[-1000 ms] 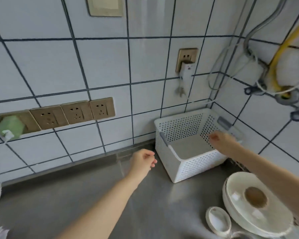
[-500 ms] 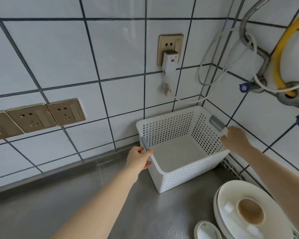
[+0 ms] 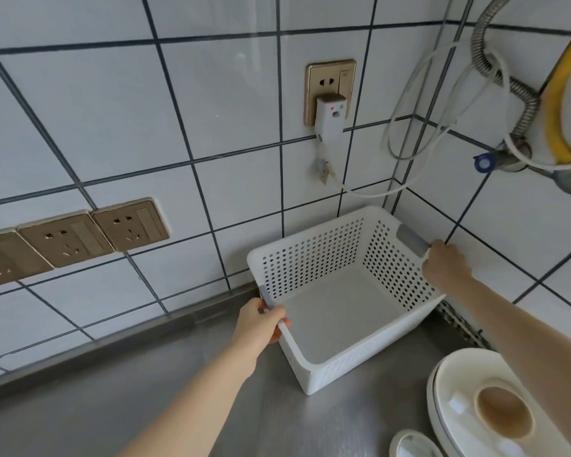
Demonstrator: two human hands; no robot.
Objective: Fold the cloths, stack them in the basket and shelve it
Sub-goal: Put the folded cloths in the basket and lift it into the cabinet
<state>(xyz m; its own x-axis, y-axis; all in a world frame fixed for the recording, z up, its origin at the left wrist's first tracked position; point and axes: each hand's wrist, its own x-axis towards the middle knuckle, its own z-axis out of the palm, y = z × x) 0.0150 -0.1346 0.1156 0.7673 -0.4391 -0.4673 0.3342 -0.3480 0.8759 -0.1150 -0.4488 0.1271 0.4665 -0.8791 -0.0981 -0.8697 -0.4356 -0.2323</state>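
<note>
A white perforated plastic basket (image 3: pixel 314 258) stands in the corner of a steel counter, against the tiled walls. Nothing lies inside it. My left hand (image 3: pixel 261 323) is closed around the grey handle on its left rim. My right hand (image 3: pixel 445 263) grips the grey handle on its right rim, close to the side wall. No cloths are in view.
The steel counter (image 3: pixel 145 400) stretches to the left and front. White plates with a wooden spoon (image 3: pixel 495 413) sit at the front right. Wall sockets (image 3: pixel 80 237), a plugged-in adapter (image 3: pixel 330 122) with a cable, and hoses (image 3: pixel 495 70) hang above the basket.
Both hands reached the basket and closed on its two handles. The camera moved closer and to the right, so the green plug at the left has left the view.
</note>
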